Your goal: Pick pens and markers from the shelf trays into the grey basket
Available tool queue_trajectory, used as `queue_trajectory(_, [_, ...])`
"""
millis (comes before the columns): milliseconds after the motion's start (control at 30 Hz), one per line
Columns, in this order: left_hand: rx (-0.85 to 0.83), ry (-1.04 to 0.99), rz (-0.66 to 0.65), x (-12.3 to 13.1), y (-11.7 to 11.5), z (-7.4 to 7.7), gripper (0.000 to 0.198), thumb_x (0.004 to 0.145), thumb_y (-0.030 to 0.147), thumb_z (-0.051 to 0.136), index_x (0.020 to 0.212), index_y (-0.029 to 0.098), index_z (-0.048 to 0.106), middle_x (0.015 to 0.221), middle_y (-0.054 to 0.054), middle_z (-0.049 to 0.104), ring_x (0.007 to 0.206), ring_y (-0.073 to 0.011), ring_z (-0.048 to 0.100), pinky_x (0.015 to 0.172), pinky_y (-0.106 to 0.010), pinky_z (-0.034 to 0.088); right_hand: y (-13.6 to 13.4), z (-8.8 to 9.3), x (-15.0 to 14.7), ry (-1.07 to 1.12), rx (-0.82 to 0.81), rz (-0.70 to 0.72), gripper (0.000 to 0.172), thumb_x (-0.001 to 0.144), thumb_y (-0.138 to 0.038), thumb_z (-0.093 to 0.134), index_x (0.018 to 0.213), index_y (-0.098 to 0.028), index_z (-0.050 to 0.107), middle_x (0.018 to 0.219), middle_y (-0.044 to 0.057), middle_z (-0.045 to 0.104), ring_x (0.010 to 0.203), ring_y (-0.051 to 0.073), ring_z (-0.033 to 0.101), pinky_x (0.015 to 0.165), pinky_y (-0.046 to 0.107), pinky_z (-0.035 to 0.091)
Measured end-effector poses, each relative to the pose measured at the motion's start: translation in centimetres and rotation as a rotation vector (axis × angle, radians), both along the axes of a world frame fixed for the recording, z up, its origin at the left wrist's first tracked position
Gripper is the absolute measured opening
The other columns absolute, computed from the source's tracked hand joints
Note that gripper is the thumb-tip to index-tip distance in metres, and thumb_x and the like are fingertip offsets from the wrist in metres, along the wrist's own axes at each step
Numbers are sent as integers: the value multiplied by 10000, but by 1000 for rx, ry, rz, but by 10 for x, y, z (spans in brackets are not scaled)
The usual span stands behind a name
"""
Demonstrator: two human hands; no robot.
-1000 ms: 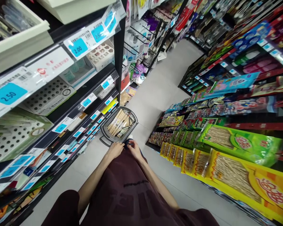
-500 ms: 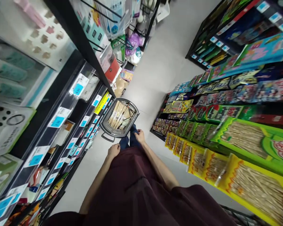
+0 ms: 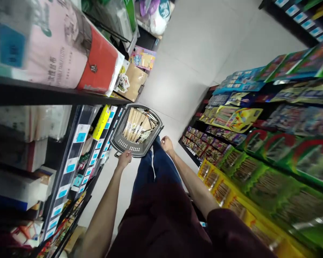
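A grey shopping basket (image 3: 118, 134) stands on the floor in front of my legs, near the left shelf. Inside it lie wrapped wooden chopstick-like packs (image 3: 138, 125). At the basket's lower left edge is my left hand (image 3: 125, 158), closed near the black handle; whether its fingers grip anything is too small to tell. My right hand (image 3: 167, 144) hangs beside my right knee, just off the basket's right side, its fingers loosely curled and apart with nothing seen in them.
The left shelf (image 3: 78, 143) carries price tags and boxed goods, with a pink and red tablecloth pack (image 3: 70, 53) jutting out high up. Yellow and green snack bags (image 3: 231, 172) line the right rack. Grey floor (image 3: 177, 79) runs between.
The view has moved forward and nearer the basket. My left hand has moved from beside my thigh to the basket's handle side. My right hand has shifted slightly to the right and upward.
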State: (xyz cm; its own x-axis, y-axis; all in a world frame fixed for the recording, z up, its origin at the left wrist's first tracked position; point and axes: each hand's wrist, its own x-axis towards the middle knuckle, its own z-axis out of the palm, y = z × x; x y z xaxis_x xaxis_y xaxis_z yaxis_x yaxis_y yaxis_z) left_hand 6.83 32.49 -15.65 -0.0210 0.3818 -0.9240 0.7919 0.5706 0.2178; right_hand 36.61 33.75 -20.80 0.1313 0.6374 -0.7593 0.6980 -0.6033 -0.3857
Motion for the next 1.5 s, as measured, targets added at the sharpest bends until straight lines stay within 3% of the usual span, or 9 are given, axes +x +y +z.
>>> queue_trajectory(267, [35,-153,14,89,68,-108,242,864,207,508,1032,180,680,844,-44,754,775,-187,694,760,-294,528,95,-88,-28,-30,-34,138,352,900,-183,495,1245,-112,496,1235,177,593,1073,266,616,921,347,472])
queue_trajectory(433, [91,-216,52,118,102,-147,271,891,201,485,1103,195,655,893,-41,757,824,-175,694,808,-282,518,117,-135,-52,-118,-44,120,440,925,-237,463,1337,-96,405,1308,195,545,1083,280,621,908,364,483])
queue_trajectory(633, [180,-270,32,92,110,-173,253,875,213,509,1069,184,668,861,-52,751,836,-188,693,793,-277,521,116,-176,-58,-173,-86,111,543,913,-308,494,1395,-100,353,1365,236,499,1041,317,652,867,392,504])
queue_trajectory(833, [91,-159,108,39,80,-202,269,884,241,459,1055,174,655,868,-55,748,819,-190,689,785,-285,527,118,-200,-64,-233,-79,112,538,930,-336,482,1388,-76,372,1308,275,537,1027,329,660,846,393,521])
queue_trajectory(967, [26,-141,108,19,54,-214,283,879,264,465,1073,174,652,881,-60,745,819,-201,693,744,-283,530,117,-214,-74,-293,-97,109,519,929,-265,467,1408,-97,359,1348,273,497,987,326,677,809,428,542])
queue_trajectory(1133, [-50,-138,100,25,40,-215,275,894,253,455,1065,172,653,881,-54,746,797,-196,688,698,-272,523,112,-226,-84,-373,-112,135,518,941,-121,298,1460,-108,301,1422,280,415,975,299,686,804,446,555])
queue_trajectory(1267, [2,-177,105,44,48,-213,253,890,214,470,1060,178,654,881,-47,750,827,-191,690,759,-279,522,114,-227,-77,-328,-109,138,465,960,-141,281,1408,-80,388,1345,302,489,979,319,683,819,464,539])
queue_trajectory(1400, [72,-226,125,62,66,-204,242,884,190,479,1048,185,656,871,-42,754,835,-184,692,806,-285,520,120,-226,-59,-247,-51,159,384,956,-162,337,1273,-69,532,1099,279,653,985,339,672,868,490,505])
queue_trajectory(1500, [116,-248,129,69,80,-195,255,877,182,476,1055,196,659,872,-31,755,830,-183,693,806,-285,522,122,-224,-51,-213,-4,190,350,943,-186,387,1214,-69,574,997,260,686,970,355,673,875,505,491])
